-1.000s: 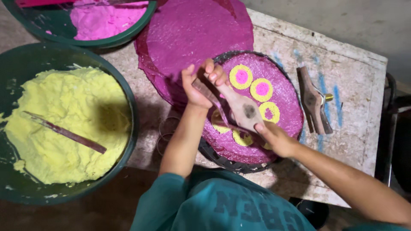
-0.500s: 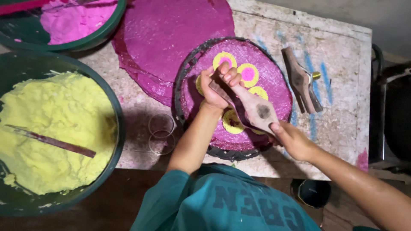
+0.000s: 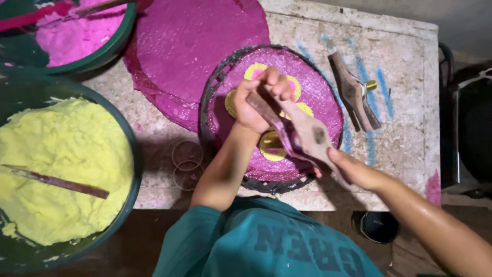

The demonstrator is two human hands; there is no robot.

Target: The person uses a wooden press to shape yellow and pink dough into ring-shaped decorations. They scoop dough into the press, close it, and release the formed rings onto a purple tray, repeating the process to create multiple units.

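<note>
My left hand (image 3: 256, 100) is closed around one end of a wooden paddle-shaped press (image 3: 307, 131) with a thin flat stick along it. The other end sits in my right hand (image 3: 353, 169). Both hands hover over a round black tray (image 3: 210, 87) lined with magenta mesh. Several yellow rings with pink centres (image 3: 294, 84) lie on that mesh, partly hidden by my hands. One yellow disc (image 3: 271, 146) shows under the press.
A green basin of yellow dough (image 3: 56, 164) with a stick in it sits at left. A basin of pink dough (image 3: 66, 25) is at top left. A magenta mesh sheet (image 3: 189, 46) and a second wooden press (image 3: 353, 92) lie on the stone table (image 3: 405, 128).
The view has shifted, so the tray sits lower and nearer the middle of the frame. My hands and the press stay together over the tray, with the press angled slightly more upright.
</note>
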